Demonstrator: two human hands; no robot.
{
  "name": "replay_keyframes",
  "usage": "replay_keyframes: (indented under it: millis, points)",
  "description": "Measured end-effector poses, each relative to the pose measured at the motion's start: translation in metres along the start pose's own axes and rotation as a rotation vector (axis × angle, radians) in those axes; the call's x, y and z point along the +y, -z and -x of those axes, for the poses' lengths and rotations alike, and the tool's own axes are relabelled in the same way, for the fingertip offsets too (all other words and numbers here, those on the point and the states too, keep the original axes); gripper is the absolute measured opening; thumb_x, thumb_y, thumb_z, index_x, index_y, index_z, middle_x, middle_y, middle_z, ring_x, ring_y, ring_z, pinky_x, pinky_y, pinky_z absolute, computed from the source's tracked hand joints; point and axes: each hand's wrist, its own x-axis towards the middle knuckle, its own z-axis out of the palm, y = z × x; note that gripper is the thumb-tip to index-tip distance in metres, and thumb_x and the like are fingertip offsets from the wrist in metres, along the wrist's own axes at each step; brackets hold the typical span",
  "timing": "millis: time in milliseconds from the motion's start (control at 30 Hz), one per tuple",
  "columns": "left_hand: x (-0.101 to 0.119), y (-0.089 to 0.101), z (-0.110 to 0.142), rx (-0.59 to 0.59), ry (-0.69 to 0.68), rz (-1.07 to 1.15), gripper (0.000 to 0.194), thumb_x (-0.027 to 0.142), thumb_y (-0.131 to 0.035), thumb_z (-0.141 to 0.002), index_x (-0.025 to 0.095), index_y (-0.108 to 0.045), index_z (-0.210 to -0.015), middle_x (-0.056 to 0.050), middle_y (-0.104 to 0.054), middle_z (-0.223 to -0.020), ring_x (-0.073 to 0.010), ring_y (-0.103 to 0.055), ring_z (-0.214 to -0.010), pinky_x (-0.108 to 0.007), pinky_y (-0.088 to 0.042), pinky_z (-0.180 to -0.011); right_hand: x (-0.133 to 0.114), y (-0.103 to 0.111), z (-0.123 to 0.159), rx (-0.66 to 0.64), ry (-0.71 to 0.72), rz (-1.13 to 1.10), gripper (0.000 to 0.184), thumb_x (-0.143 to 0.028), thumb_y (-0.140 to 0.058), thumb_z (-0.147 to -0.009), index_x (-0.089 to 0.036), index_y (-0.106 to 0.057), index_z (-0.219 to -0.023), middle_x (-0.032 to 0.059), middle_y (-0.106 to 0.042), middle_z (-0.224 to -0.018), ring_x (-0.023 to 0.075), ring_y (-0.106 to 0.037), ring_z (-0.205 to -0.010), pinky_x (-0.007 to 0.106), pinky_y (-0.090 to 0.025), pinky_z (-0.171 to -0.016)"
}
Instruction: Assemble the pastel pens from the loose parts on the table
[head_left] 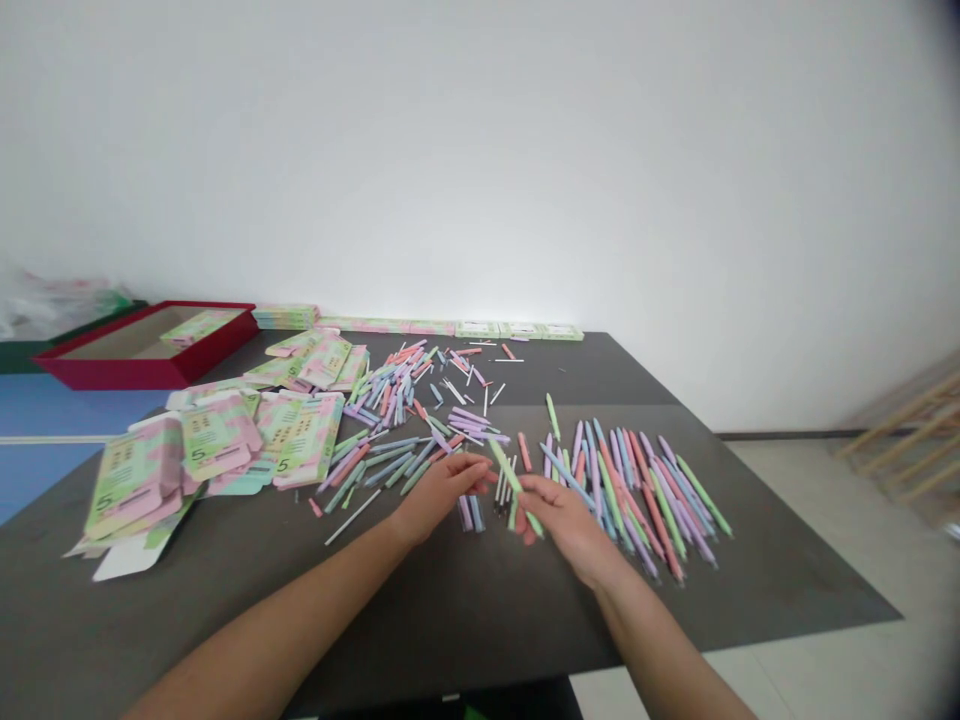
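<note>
My right hand (562, 515) is closed on a light green pen (506, 468), held slanting between thumb and fingers above the table. Just left of the pen is my left hand (450, 485), its fingers curled together near the barrel; anything between them is too small to make out. Under and between the hands lie thin white pen refills (504, 482) and a few purple and blue pen parts (471, 513). To the right, many assembled-looking pens (637, 490) in purple, blue, red and green lie side by side. Behind my left hand spreads a loose pile of coloured pen barrels (397, 385).
Flattened or folded green and pink cartons (217, 440) cover the left of the dark table (420, 640). A red open box (161, 375) stands at the back left. A row of small cartons (480, 329) lines the wall. Wooden slats (922, 440) lean at the far right.
</note>
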Motion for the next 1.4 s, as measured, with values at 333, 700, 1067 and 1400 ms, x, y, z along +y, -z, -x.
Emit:
replay_keyframes:
  millis: [333, 700, 1067, 1400]
  points:
    - [-0.007, -0.002, 0.001, 0.058, 0.001, -0.026, 0.029, 0.039, -0.06, -0.074, 0.014, -0.066, -0.088, -0.007, -0.07, -0.083, -0.0149, -0.06, -0.07, -0.029, -0.046, -0.072, 0.011, 0.097, 0.002, 0.448, -0.353, 1.155, 0.044, -0.04, -0.041, -0.085, -0.014, -0.058, -0.116, 0.0163, -0.067, -0.099, 0.0281, -0.062, -0.093, 0.034, -0.042, -0.073]
    - [-0.003, 0.011, -0.002, 0.164, -0.031, 0.003, 0.03, 0.039, -0.062, -0.072, 0.014, -0.067, -0.088, -0.007, -0.068, -0.084, -0.0148, -0.06, -0.072, -0.029, -0.046, -0.073, 0.013, 0.087, -0.007, 0.441, -0.296, 1.371, 0.03, -0.033, -0.043, -0.087, -0.015, -0.061, -0.102, 0.0158, -0.067, -0.095, 0.0257, -0.063, -0.089, 0.032, -0.042, -0.071]
    - [-0.003, 0.044, 0.009, 0.361, -0.103, -0.046, 0.03, 0.04, -0.06, -0.073, 0.016, -0.067, -0.09, -0.005, -0.068, -0.081, -0.0162, -0.058, -0.075, -0.027, -0.044, -0.073, -0.012, 0.047, -0.035, 0.188, -0.066, 1.181, 0.024, -0.029, -0.044, -0.085, -0.019, -0.065, -0.091, 0.0088, -0.068, -0.091, 0.0212, -0.062, -0.085, 0.028, -0.039, -0.07]
    - [-0.002, 0.043, 0.014, 0.337, -0.134, -0.109, 0.028, 0.038, -0.057, -0.075, 0.015, -0.066, -0.088, -0.004, -0.066, -0.078, -0.0158, -0.058, -0.071, -0.027, -0.044, -0.071, 0.012, -0.028, -0.055, 0.013, -0.036, 1.174, 0.033, -0.023, -0.054, -0.079, -0.006, -0.057, -0.107, 0.0224, -0.055, -0.113, 0.027, -0.056, -0.103, 0.032, -0.04, -0.081]
